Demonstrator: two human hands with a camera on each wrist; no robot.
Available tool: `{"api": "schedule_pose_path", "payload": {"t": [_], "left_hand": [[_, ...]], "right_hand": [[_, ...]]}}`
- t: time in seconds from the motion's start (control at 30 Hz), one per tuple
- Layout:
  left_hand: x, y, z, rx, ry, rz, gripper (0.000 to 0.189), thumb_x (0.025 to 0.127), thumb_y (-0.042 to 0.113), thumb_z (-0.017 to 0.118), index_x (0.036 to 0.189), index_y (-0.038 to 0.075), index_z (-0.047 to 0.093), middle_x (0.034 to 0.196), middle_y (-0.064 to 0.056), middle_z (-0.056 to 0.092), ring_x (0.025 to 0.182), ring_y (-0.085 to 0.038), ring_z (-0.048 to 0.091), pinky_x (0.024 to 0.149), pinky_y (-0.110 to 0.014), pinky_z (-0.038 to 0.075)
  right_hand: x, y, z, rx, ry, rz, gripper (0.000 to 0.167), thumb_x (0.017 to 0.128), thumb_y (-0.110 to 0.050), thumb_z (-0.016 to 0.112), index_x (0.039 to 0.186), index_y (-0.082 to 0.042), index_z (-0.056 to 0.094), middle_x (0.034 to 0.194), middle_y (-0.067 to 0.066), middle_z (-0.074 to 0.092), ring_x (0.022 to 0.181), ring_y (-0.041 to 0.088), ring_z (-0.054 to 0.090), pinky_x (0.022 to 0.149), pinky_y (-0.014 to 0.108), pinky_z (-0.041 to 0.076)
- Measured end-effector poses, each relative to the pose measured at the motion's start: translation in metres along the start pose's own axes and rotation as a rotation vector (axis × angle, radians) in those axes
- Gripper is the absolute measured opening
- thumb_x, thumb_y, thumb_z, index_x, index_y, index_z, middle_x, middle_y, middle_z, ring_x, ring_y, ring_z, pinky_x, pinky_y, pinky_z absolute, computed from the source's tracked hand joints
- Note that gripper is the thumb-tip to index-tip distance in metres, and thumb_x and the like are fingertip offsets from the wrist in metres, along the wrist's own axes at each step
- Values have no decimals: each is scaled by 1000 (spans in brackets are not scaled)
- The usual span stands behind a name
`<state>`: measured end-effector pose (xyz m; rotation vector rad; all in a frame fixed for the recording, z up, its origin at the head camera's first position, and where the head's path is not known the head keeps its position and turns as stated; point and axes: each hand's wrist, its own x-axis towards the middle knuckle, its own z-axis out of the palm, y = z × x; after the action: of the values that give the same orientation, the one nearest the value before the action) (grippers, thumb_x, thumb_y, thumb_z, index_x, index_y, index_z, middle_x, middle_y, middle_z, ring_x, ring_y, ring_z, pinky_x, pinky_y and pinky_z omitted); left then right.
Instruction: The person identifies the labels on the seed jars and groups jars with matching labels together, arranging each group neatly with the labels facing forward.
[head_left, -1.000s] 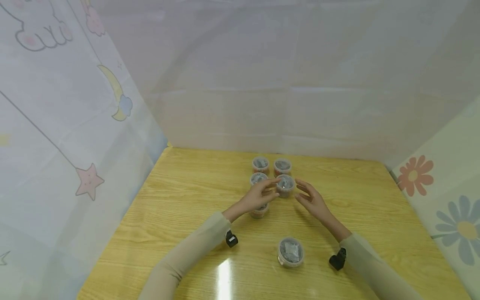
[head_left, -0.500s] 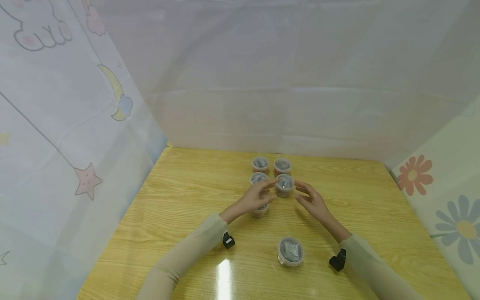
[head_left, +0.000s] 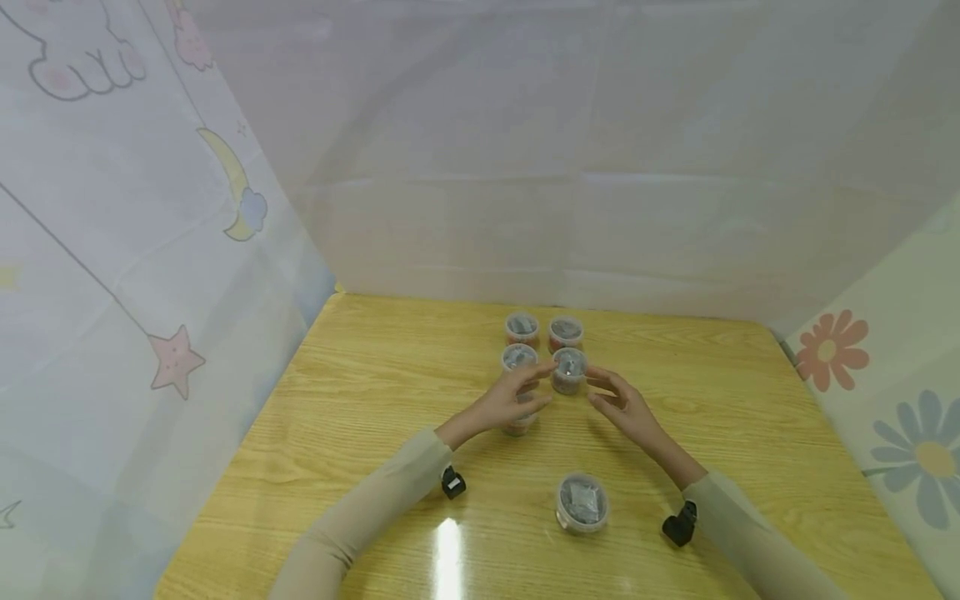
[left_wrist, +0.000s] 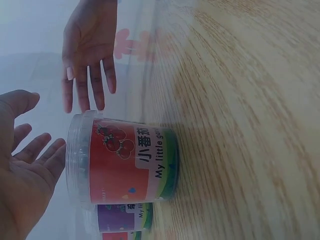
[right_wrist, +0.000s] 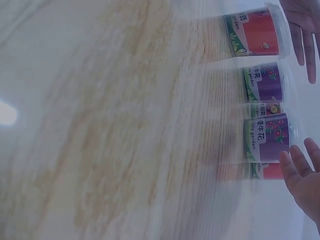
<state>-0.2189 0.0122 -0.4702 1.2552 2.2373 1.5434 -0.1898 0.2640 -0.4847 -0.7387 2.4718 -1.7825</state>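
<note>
Small clear-lidded tubs stand upright on the wooden table. My left hand (head_left: 510, 400), its fingers extended, reaches over a near-left tub (head_left: 519, 427) and partly hides it; in the left wrist view this tub (left_wrist: 120, 160) has a red label with tomatoes. Between my two hands stands a tub (head_left: 570, 371) with a purple label (right_wrist: 267, 137) in the right wrist view. My right hand (head_left: 626, 408) is at its right side, fingers loosely bent, fingertips at the lid's edge; whether they touch it is unclear. Left fingertips are at the lid's left edge. Neither hand grips anything.
Two tubs, one (head_left: 521, 329) left and one (head_left: 566, 332) right, stand at the back. Another tub (head_left: 519, 357) stands left of the middle one. A separate tub (head_left: 582, 504) stands nearer the front edge. Printed cloth walls (head_left: 480, 208) border the table (head_left: 360, 383).
My right hand has shifted slightly left, bringing its fingertips up to the middle tub's edge. My left hand has drawn back a little to the left. The tubs look almost unmoved.
</note>
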Motion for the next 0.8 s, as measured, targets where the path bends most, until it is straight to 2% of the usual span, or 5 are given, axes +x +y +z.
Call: {"api": "schedule_pose_path", "payload": {"t": [0.2, 0.37, 0.6, 0.7, 0.8], "left_hand": [[0, -16, 4, 36, -15, 9, 56, 91, 9, 59, 140, -3, 33, 143, -18, 36, 130, -31, 39, 105, -42, 38], [-2, -17, 4, 65, -23, 30, 56, 91, 9, 59, 141, -2, 33, 144, -16, 37, 129, -29, 41, 105, -35, 38], [-6, -17, 7, 68, -32, 28, 56, 93, 13, 57, 142, 2, 33, 146, -13, 35, 131, -24, 39, 106, -28, 36], [-9, -17, 8, 68, -39, 20, 57, 93, 14, 57, 143, 4, 32, 148, -12, 33, 133, -21, 37, 106, -27, 35], [-11, -18, 8, 69, -43, 20, 58, 93, 17, 57, 144, 6, 31, 148, -11, 32, 134, -19, 35, 106, -27, 35]], "right_hand": [[-2, 12, -2, -1, 4, -14, 46, 93, -1, 52, 135, 10, 36, 137, 32, 36, 122, 49, 39, 94, 30, 45], [-5, 28, -4, 3, 13, -21, 46, 94, -2, 52, 137, 4, 38, 138, 28, 38, 122, 46, 40, 93, 22, 44], [-10, 32, -7, -11, -25, -22, 46, 95, -4, 51, 138, 1, 37, 140, 25, 37, 123, 45, 39, 93, 19, 43], [-13, 32, -6, -32, -49, -27, 46, 95, -2, 50, 138, 1, 36, 140, 26, 36, 123, 46, 39, 94, 23, 45], [-17, 32, -6, -62, -65, -33, 46, 94, -2, 51, 138, 2, 37, 139, 26, 37, 122, 44, 40, 95, 35, 47]]}}
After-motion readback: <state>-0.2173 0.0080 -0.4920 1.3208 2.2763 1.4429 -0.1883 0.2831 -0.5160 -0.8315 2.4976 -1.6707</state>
